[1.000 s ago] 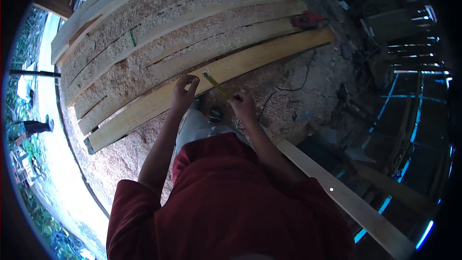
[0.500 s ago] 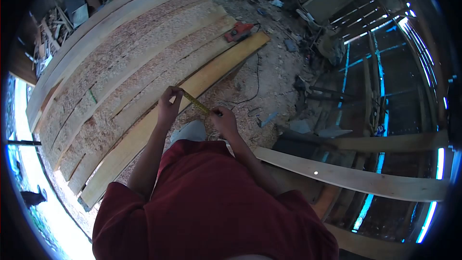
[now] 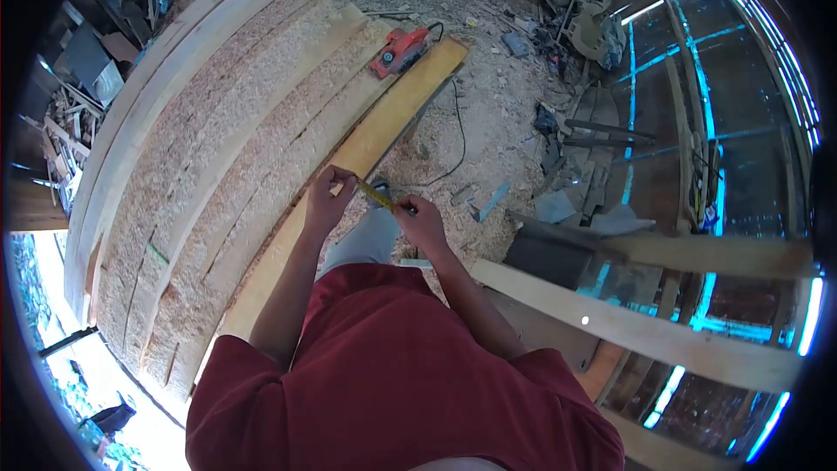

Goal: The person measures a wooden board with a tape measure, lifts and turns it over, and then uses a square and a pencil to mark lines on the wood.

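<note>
A short stretch of yellow tape measure spans the gap between my two hands, over my grey-clad leg. My left hand is closed in a pinch on one end of it, beside the near edge of a long yellowish plank. The other end is gripped by my right hand, where a small dark part shows at the fingers; the rest is hidden in the palm. At the plank's far end, a red power planer rests on the boards, well away from both hands.
Long boards strewn with wood shavings lie side by side on my left. A black cord crosses the littered floor. To my right, a pale plank juts out near a slatted wall. Scrap wood is piled far left.
The view has shifted, with the planer and boards now further left. A foot shows beyond the tape, and my leg is stretched further forward. Both hands keep hold of the tape measure.
</note>
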A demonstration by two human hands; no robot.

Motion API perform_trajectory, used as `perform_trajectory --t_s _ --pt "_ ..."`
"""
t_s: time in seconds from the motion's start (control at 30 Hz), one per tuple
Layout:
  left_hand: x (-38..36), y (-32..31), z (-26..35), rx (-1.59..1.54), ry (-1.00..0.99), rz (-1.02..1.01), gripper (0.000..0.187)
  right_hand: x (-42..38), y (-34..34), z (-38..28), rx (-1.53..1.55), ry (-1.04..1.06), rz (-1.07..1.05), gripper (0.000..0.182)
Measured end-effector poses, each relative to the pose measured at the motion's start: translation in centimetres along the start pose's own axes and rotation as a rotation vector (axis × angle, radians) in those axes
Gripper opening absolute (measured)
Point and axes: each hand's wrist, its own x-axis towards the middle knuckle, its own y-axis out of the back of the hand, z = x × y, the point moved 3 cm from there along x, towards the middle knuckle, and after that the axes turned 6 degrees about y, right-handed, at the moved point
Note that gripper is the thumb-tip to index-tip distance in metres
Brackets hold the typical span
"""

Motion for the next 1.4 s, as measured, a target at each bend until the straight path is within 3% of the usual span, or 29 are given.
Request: perform_trajectory --t_s 0.13,0.2,0.27,0.37,0.47,0.53,0.6,0.67,0.77,0.87,0.93,1.0,1.07,1.13,1.2,1.27,1.33,1.4 --pt "7.7 -3.0 -0.9 0.050 0.113 0.013 0.013 8.0 2.4 1.3 0.034 -0.063 -0.071 0.025" --pt "11.6 -4.5 -0.1 0.020 0.140 0.040 0.012 11.8 4.6 1.1 0.002 0.002 -0.095 0.025" --pt "16.1 -5.3 0.9 -0.025 0.137 0.046 0.011 14.8 7.0 1.2 0.032 -0.055 -0.152 0.025" --pt "23.2 -5.2 3.1 -0.187 0.286 0.162 0.011 18.0 11.2 3.2 0.025 -0.125 -0.143 0.023" --pt "30.5 -6.0 6.3 -0.171 0.111 0.168 0.012 20.4 15.9 4.8 0.092 -0.145 -0.070 0.022" --pt "33.9 -8.1 8.0 -0.104 0.102 0.005 0.013 22.4 19.0 4.5 0.098 -0.163 -0.064 0.023" --pt "36.7 -10.7 9.1 -0.156 0.041 -0.024 0.015 24.4 22.1 4.0 -0.083 0.017 0.072 0.019" --pt "38.6 -13.3 10.7 -0.209 -0.030 -0.048 0.016 26.9 25.2 2.6 -0.097 0.024 0.116 0.019" --pt "40.1 -16.6 12.3 -0.312 0.048 -0.079 0.017 31.4 29.4 4.3 -0.149 -0.023 0.117 0.021" --pt "41.7 -19.2 10.2 -0.398 0.152 0.021 0.024 37.2 32.9 6.8 -0.229 -0.041 0.136 0.019" --pt "42.8 -20.2 6.0 -0.128 0.287 0.006 0.031 42.2 34.8 10.1 -0.305 -0.045 0.110 0.018" --pt "42.1 -21.8 4.8 0.025 0.235 0.094 0.035 48.1 36.0 14.6 -0.377 -0.028 0.072 0.017" --pt "41.0 -22.9 -0.6 0.119 0.432 0.097 0.033 54.1 36.2 21.1 -0.264 -0.275 -0.037 0.015" --pt "39.6 -24.5 -2.1 0.157 0.542 0.217 0.032 59.6 34.6 28.3 -0.281 -0.233 -0.068 0.014" --pt "37.8 -27.1 -4.3 0.205 0.664 0.312 0.030 64.7 34.3 31.5 -0.286 -0.213 -0.096 0.014" --pt "35.2 -29.0 -7.9 0.071 0.707 0.601 0.028 66.4 33.5 33.0 -0.272 -0.264 -0.113 0.015" --pt "33.6 -32.1 -6.2 -0.020 0.754 0.666 0.027 67.5 33.1 35.6 -0.331 -0.356 -0.194 0.015" --pt "32.3 -35.4 -4.3 -0.029 0.669 0.668 0.027 67.1 33.7 36.3 -0.358 -0.326 -0.250 0.016"
